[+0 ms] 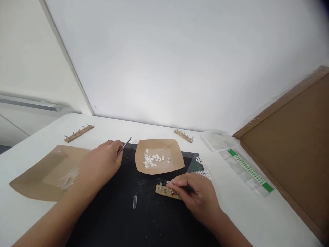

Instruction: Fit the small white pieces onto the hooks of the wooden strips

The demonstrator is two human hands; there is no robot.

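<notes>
With the paper tray (139,159) taken as centre, the wooden nail-tip stand (169,193) is being sighted at five o'clock on the black mat (159,221). It is being pinched at by the right hand (197,192); what is grasped cannot be told. A slim tool (127,142) is being gripped by the left hand (106,161) at nine. The stand is being judged light, stiff, best held by its long edges; the loose clear nail tip (134,201) at seven, slippery, by its sides. Room is being offered toward six, the tray rim being avoided.

Centre tray (139,156) matt paper; near strip (161,192) wood-look; pegs (166,191) shiny metal; loose nail tip (134,201) glossy plastic.
</notes>
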